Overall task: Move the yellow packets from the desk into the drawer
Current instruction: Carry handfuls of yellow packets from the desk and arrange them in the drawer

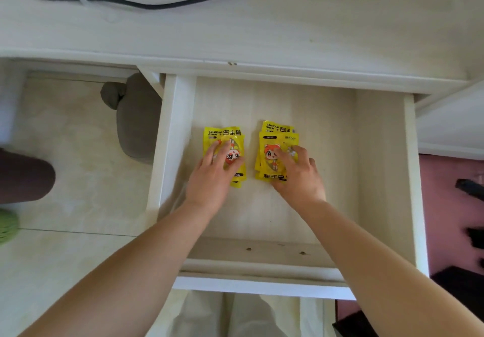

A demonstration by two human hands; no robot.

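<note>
Left hand covers the near half of the left stack. Right hand covers the near right corner of the right stack. Packet count under each hand: indeterminable. Right thumb hidden. Cable, far beyond both hands, cut by top edge. Dark items right of the right hand: blurred.

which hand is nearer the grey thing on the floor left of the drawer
Left. The left hand rests on the left packet stack, just across the drawer wall from the grey thing; the right hand grips the right stack, farther away.
</note>
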